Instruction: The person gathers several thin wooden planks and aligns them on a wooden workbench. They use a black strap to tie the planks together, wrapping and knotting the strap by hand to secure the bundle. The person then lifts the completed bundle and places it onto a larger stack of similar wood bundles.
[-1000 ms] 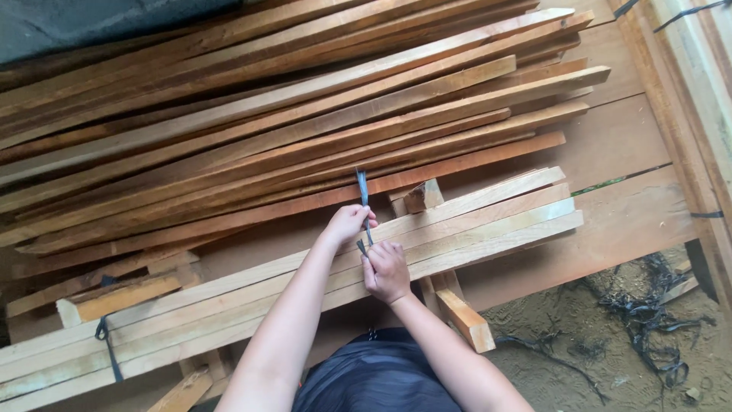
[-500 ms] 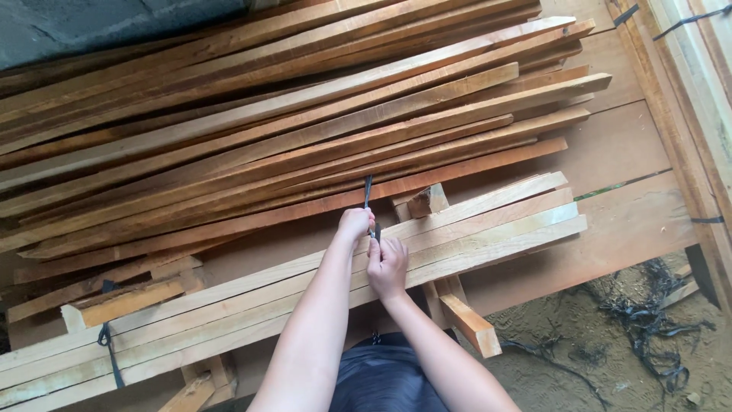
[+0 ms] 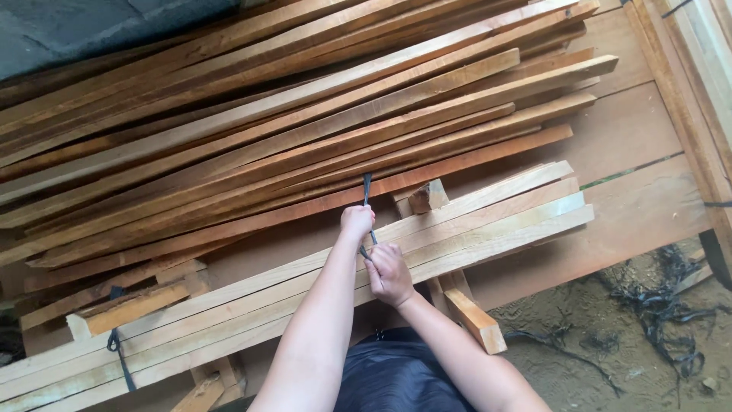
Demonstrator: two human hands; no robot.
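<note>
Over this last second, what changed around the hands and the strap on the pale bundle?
Little changed. The left hand kept pulling the dark strap taut and upward; the right hand stayed clamped on it lower down, against the pale slat bundle. Only the camera view shifted slightly. The reddish plank stack did not move.

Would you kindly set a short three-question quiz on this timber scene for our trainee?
1. True or false: both hands hold the dark strap over the pale slat bundle.
2. Which hand is higher on the strap: A) left hand B) right hand?
3. Fill in: at the bundle's left end, a second dark ____ wraps the slats.

Key: 1 true; 2 A; 3 strap.
</note>
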